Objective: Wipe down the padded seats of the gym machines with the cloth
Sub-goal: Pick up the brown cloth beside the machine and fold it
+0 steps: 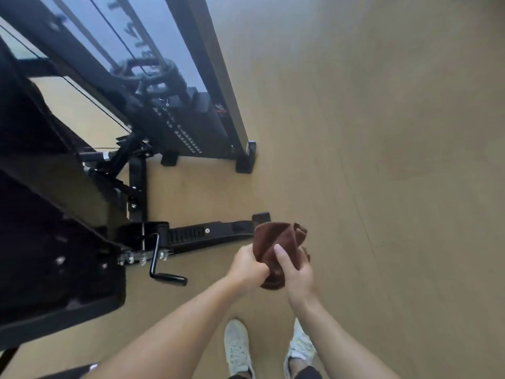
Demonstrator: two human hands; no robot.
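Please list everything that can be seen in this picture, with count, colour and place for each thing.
cloth: one, dark brown, bunched, held in both hands above the floor, lower centre.
gym machine: one, black frame, fills the left side and upper left; it is blurred.
padded seat: one, black, lower left, part of the machine.
crank handle: one, black, beside the seat, sticking out toward the person.
weight stack: one, black, upper centre, inside the frame.
floor: one, tan, whole right side and under the machine.
shoes: two, white, bottom centre.
left hand: one, closed on the cloth.
right hand: one, closed on the cloth.
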